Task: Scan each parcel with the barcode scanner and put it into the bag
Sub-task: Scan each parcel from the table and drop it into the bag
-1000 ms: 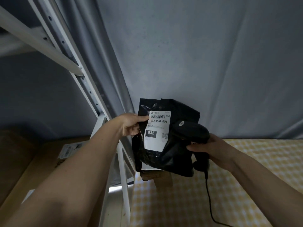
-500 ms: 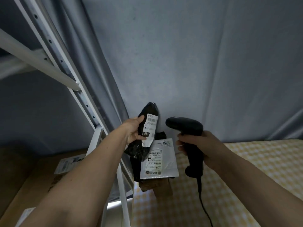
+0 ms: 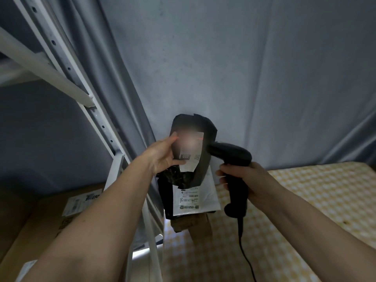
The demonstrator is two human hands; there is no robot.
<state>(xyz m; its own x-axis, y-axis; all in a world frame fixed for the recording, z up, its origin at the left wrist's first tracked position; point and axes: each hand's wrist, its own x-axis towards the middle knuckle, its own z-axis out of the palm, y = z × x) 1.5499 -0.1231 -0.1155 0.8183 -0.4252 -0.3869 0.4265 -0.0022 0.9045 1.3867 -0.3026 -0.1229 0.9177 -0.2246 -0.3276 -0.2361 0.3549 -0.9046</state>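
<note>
My left hand (image 3: 162, 155) holds up a black plastic parcel (image 3: 203, 159) by its left edge, its white label marked 032 facing me. My right hand (image 3: 244, 180) grips the handle of the black barcode scanner (image 3: 230, 153), whose head points at the label from the right, almost touching the parcel. A red scan line shows on the label's upper right. Below, on the table's left end, lie a white parcel (image 3: 195, 198) with a printed label, a black parcel (image 3: 165, 194) and a brown parcel (image 3: 191, 222). No bag is in view.
A table with a yellow checked cloth (image 3: 305, 210) fills the lower right; the scanner's cable (image 3: 244, 251) hangs over it. A white metal shelf frame (image 3: 97, 123) stands at the left, with a labelled cardboard box (image 3: 50, 216) on its shelf. Grey curtain hangs behind.
The black parcel has turned from edge-on to face me with its label, and risen a little. The scanner has moved up and left against the label, and a red line now shows on it.
</note>
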